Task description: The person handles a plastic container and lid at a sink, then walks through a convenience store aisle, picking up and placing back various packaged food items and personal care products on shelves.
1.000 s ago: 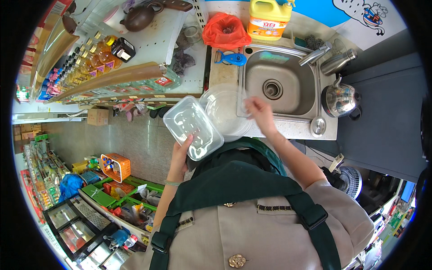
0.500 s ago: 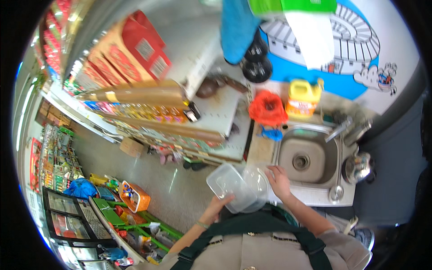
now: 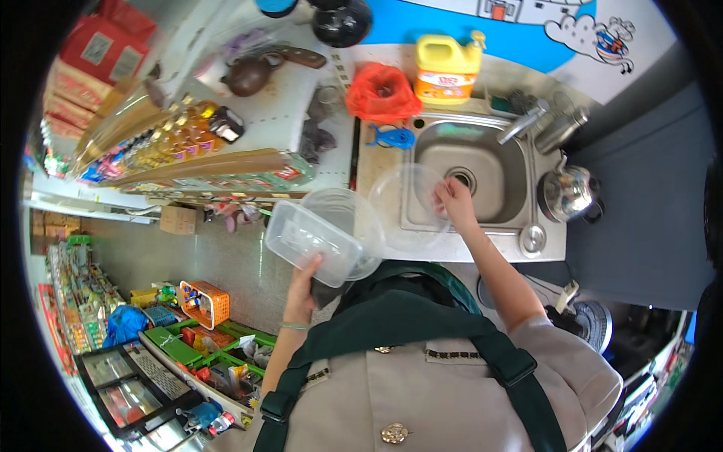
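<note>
My left hand grips a rectangular clear plastic container in front of my body. Behind it, partly covered, is a round clear plastic container, stacked or held along with it. A round, thin clear plastic lid is pinched at its right edge by my right hand. The lid overlaps the counter and the near left part of the steel sink. Whether the lid touches the counter I cannot tell.
Beyond the sink stand a yellow jug, a red plastic bag and a tap. A steel kettle sits at the right. On the left are a stocked shelf and an orange basket.
My right hand has moved away from the containers toward the sink, taking the round lid with it. The left hand still holds the containers. My view has shifted right and toward the sink.
</note>
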Action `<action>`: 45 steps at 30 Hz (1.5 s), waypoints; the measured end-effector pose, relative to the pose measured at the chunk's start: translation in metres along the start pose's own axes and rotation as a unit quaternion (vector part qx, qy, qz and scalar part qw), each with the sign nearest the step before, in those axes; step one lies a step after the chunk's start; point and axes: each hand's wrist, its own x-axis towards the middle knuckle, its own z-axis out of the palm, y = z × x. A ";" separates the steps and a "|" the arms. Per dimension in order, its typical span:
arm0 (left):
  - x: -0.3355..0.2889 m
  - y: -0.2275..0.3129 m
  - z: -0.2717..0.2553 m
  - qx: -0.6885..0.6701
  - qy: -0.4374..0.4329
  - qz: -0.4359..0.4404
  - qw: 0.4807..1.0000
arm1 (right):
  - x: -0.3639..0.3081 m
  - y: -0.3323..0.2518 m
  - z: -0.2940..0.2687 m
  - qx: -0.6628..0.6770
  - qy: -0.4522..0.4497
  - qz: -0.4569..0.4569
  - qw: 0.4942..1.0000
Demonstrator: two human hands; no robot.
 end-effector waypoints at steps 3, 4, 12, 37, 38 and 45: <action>0.010 -0.003 -0.008 -0.050 -0.017 -0.007 0.999 | -0.001 -0.020 -0.009 0.075 0.048 -0.023 0.996; 0.012 -0.003 -0.006 -0.051 -0.016 -0.007 0.999 | -0.003 -0.026 -0.011 0.084 0.059 -0.020 0.995; 0.022 -0.006 0.007 -0.052 -0.047 -0.020 0.997 | -0.012 -0.046 -0.013 0.113 0.080 -0.021 0.990; 0.021 0.004 0.068 0.093 -0.061 0.020 0.994 | -0.053 -0.079 0.047 0.020 -0.134 -0.059 0.989; 0.021 0.003 0.067 0.094 -0.066 0.020 0.993 | -0.055 -0.082 0.049 0.017 -0.135 -0.045 0.990; 0.028 -0.022 0.053 0.134 -0.078 0.199 0.968 | -0.061 -0.078 0.056 -0.085 -0.175 -0.118 0.974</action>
